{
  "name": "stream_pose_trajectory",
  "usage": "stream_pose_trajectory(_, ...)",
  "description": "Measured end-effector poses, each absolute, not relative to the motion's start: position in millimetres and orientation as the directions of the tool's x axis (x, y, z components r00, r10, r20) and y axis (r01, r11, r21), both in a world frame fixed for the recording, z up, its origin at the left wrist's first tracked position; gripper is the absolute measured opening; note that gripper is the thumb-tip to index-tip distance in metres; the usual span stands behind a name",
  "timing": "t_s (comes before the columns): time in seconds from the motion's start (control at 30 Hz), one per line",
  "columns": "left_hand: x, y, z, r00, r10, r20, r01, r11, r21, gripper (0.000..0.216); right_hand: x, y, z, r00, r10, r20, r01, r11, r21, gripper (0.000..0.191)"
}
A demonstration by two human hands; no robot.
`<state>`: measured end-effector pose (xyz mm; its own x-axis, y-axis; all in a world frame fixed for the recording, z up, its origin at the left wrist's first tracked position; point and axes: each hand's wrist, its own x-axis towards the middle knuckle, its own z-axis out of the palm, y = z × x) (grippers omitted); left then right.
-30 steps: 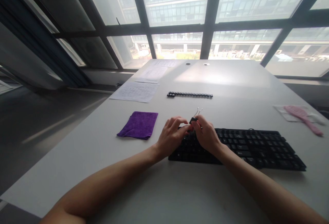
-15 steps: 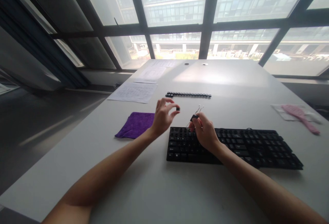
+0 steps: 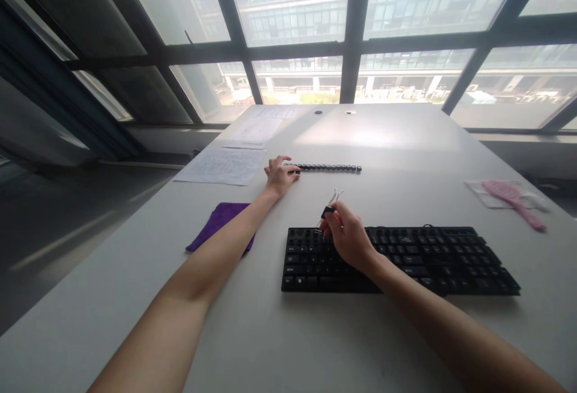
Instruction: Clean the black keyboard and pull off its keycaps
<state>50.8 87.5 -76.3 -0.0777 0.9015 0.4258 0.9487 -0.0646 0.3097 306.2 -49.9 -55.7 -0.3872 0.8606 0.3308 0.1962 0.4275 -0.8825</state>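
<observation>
My left hand (image 3: 280, 178) reaches to the left end of a row of black keycaps (image 3: 331, 167) on the table. Its thumb and fingers are closed around a small keycap (image 3: 296, 171) there, partly hidden by the fingers. My right hand (image 3: 349, 238) grips a keycap puller (image 3: 327, 212) with a black handle and thin wire ends, some pointing up and others down. It hovers over the upper left part of a black keyboard (image 3: 415, 256), where the top row shows bare key sockets.
On the white table (image 3: 252, 333), a purple cloth (image 3: 219, 222) lies beneath my left forearm. Printed papers (image 3: 219, 166) spread along the left edge. A pink hairbrush (image 3: 509, 196) rests on a pale wrapper (image 3: 475, 193) at the right. Large windows stand behind.
My left hand has moved forward from above the keyboard's left end to the row of keycaps, carrying a keycap. My right hand stays over the keyboard with the puller. The view has turned slightly right.
</observation>
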Motion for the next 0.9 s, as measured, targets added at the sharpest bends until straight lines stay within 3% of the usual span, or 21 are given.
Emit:
stream_pose_trajectory(0.13,51.6,84.6,-75.2,-0.065,0.899,0.434,0.957,-0.067,0.282,0.027,306.7,-50.1,-54.9,-0.395,0.862,0.317,0.206,0.420,-0.884,0.014)
stream_pose_trajectory(0.33,51.4,84.7,-74.2,-0.069,0.869,0.490,0.953,-0.087,0.289,0.009,306.3,-50.8,-55.4,-0.389,0.862,0.325,0.195,0.422,-0.885,0.015)
stream_pose_trajectory(0.9,52.8,91.5,-73.3,-0.065,0.862,0.503,0.954,-0.095,0.286,0.011,306.8,-50.7,-54.6,-0.407,0.854,0.326,0.194,0.429,-0.882,0.014)
